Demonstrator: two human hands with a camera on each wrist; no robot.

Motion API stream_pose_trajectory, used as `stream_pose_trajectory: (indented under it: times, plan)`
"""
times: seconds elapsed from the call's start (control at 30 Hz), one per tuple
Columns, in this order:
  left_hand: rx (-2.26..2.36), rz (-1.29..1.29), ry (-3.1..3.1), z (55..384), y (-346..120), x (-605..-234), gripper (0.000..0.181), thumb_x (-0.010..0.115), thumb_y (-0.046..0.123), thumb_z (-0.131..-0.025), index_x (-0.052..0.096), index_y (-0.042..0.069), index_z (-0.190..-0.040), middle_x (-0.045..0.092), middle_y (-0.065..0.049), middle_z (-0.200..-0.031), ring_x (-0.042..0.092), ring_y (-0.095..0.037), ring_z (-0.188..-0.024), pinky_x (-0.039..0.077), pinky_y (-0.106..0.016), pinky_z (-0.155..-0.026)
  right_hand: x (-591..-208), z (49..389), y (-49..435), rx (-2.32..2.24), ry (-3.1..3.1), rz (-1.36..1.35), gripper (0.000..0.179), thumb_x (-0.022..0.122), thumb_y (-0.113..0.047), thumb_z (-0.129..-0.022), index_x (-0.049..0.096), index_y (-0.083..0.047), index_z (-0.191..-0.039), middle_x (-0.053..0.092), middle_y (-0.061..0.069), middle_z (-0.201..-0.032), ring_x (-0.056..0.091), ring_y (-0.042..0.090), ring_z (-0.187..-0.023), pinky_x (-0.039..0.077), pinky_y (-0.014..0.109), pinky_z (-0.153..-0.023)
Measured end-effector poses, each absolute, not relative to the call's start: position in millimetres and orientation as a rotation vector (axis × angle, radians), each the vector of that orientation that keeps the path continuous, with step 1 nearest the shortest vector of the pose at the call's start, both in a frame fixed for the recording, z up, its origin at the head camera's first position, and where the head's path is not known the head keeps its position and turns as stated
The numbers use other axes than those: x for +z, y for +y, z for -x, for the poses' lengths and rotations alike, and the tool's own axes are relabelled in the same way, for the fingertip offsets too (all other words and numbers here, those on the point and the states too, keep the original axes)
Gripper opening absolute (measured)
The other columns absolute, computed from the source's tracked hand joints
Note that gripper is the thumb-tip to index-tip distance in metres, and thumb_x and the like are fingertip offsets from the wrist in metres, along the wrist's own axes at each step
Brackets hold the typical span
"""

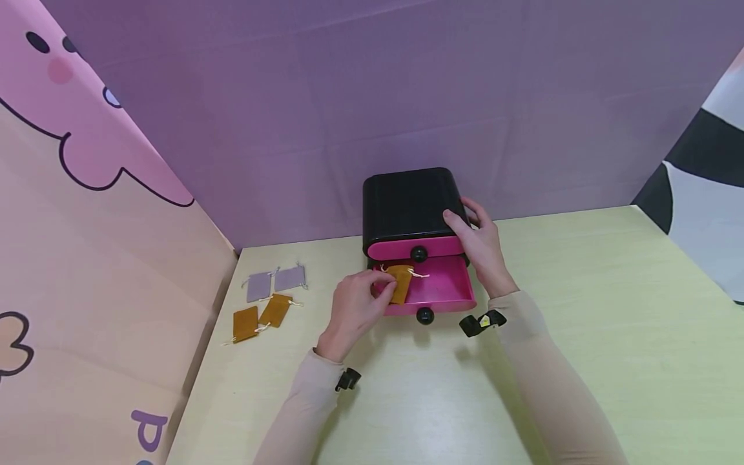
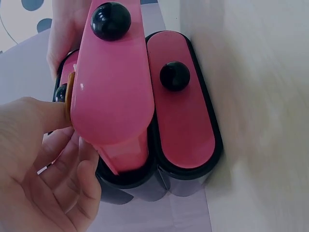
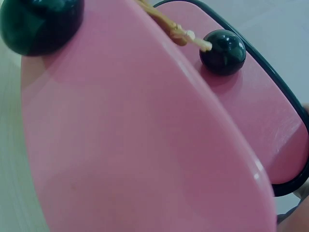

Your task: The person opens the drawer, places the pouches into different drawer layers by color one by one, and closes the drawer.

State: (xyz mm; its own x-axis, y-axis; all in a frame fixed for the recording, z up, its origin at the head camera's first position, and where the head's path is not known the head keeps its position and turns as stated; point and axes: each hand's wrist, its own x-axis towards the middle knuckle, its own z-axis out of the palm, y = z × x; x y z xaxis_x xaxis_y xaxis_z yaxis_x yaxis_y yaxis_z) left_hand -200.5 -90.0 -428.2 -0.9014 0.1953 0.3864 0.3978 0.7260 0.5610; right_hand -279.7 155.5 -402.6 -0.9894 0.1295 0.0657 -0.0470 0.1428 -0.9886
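Observation:
A black drawer cabinet (image 1: 407, 201) with pink fronts and round black knobs stands against the purple backdrop. Its middle drawer (image 1: 444, 284) is pulled out; the top drawer and the bottom drawer (image 2: 181, 125) are closed. Over the left part of the pulled-out drawer, my left hand (image 1: 356, 309) pinches a mustard drawstring pouch (image 1: 401, 284) between thumb and fingertips. A pale cord end of the pouch also shows in the right wrist view. My right hand (image 1: 484, 248) grips the cabinet's right side, thumb near the top front edge and fingers around the side.
On the table's left lie two grey drawstring pouches (image 1: 259, 287) and two mustard ones (image 1: 245, 324). The backdrop meets the table's back edge, and a printed panel (image 1: 116, 271) stands along the left.

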Motion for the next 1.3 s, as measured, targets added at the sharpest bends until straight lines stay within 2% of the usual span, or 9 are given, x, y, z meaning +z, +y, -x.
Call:
stream_pose_trajectory:
  times: [0.7,0.93,1.13,1.3]
  plan:
    - [-0.864,0.396,-2.714,212,-78,-429,0.017,0.078,0.027,-0.097,0.085,0.016,-0.107,0.083,0.000,-0.093,0.068,-0.016,-0.076,0.048,-0.023,-0.067,-403,278,152,1.986,-2.265,0.088,0.077,0.063,-0.051,-0.101,0.034,-0.025,-0.168,0.039,0.018,-0.166,0.043,0.038,-0.147,0.040,0.060,-0.123]
    - [-0.874,0.371,-2.728,213,-75,-431,0.017,0.078,0.029,-0.096,0.085,0.017,-0.107,0.083,0.001,-0.092,0.067,-0.015,-0.073,0.047,-0.022,-0.064,-404,278,152,1.987,-2.269,0.082,0.077,0.063,-0.051,-0.102,0.034,-0.025,-0.168,0.038,0.018,-0.167,0.043,0.039,-0.147,0.040,0.060,-0.122]
    - [-0.882,0.365,-2.732,215,-74,-432,0.017,0.076,0.029,-0.098,0.085,0.017,-0.106,0.082,0.001,-0.091,0.071,-0.018,-0.080,0.048,-0.023,-0.064,-404,279,153,1.981,-2.274,0.083,0.077,0.062,-0.051,-0.102,0.033,-0.025,-0.168,0.038,0.018,-0.167,0.042,0.039,-0.149,0.040,0.060,-0.122]
    - [-0.906,0.372,-2.734,215,-76,-433,0.017,0.075,0.030,-0.098,0.085,0.018,-0.106,0.082,0.001,-0.091,0.070,-0.017,-0.079,0.049,-0.023,-0.065,-405,279,152,1.972,-2.283,0.087,0.077,0.062,-0.052,-0.102,0.033,-0.025,-0.168,0.037,0.018,-0.168,0.041,0.039,-0.150,0.040,0.062,-0.122]
